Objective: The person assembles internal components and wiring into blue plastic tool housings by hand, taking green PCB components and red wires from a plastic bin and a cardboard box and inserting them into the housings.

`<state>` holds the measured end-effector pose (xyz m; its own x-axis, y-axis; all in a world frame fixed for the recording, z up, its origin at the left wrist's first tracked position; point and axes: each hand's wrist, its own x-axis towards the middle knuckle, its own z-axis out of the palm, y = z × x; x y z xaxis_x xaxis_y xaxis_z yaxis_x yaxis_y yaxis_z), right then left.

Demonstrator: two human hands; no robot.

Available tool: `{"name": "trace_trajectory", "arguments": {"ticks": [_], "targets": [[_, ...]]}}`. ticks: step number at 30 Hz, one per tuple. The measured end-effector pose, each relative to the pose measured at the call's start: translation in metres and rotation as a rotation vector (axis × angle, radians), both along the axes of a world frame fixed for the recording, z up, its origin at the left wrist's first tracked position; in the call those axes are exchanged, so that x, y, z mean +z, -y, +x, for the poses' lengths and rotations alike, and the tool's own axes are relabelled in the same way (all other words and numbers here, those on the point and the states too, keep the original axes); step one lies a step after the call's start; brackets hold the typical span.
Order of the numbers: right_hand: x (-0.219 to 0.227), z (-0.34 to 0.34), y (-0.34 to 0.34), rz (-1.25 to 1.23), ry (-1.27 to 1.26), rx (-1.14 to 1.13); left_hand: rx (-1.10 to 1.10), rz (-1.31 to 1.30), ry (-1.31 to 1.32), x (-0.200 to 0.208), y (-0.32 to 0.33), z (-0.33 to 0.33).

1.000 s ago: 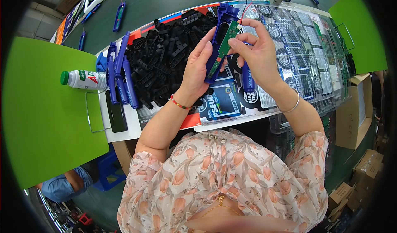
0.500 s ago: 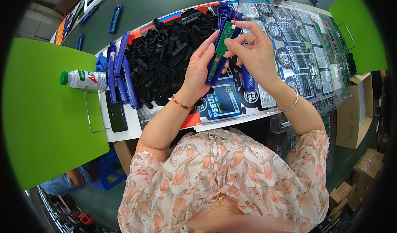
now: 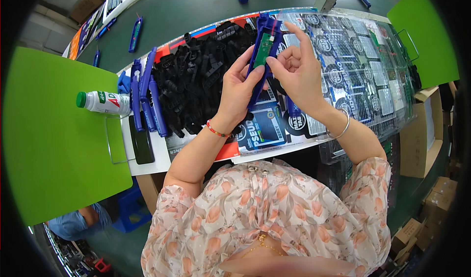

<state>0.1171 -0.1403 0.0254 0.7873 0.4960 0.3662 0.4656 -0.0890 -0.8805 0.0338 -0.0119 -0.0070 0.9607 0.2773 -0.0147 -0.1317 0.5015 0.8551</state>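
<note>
My left hand (image 3: 238, 88) is closed round a long blue plastic housing (image 3: 256, 93), held tilted above the bench. A narrow green circuit board (image 3: 265, 48) lies in the housing's trough, with a red wire near its top end. My left thumb rests over the board's lower part. My right hand (image 3: 299, 63) is at the housing's right side, its thumb tip on the board's edge. Its index finger stretches up beside the housing's top and the other fingers curl in. Below, another blue housing (image 3: 293, 107) lies partly hidden by my right hand.
Black plastic parts (image 3: 196, 75) are heaped left of my hands. Blue housings (image 3: 147, 97), a white bottle with a green cap (image 3: 103, 102) and a dark phone (image 3: 142, 142) lie farther left. Clear plastic trays (image 3: 353, 66) cover printed sheets on the right. Green panels (image 3: 64, 134) flank the bench.
The circuit board now sits lower in the housing and the red wire no longer sticks up. My right fingers have left the board's top end; the thumb presses at its edge. The view has shifted slightly.
</note>
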Motion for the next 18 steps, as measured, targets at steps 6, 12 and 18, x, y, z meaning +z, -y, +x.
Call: {"name": "trace_trajectory", "arguments": {"ticks": [6, 12, 18], "targets": [[0.005, 0.015, 0.005, 0.132, -0.141, 0.013, 0.024, 0.061, -0.039, 0.01, -0.009, 0.0], [0.001, 0.029, 0.002, 0.059, -0.147, 0.035, 0.038, 0.162, -0.029, 0.019, -0.03, 0.001], [-0.003, 0.049, -0.007, -0.175, 0.053, 0.042, 0.059, 0.293, -0.027, 0.028, -0.063, 0.013]]}}
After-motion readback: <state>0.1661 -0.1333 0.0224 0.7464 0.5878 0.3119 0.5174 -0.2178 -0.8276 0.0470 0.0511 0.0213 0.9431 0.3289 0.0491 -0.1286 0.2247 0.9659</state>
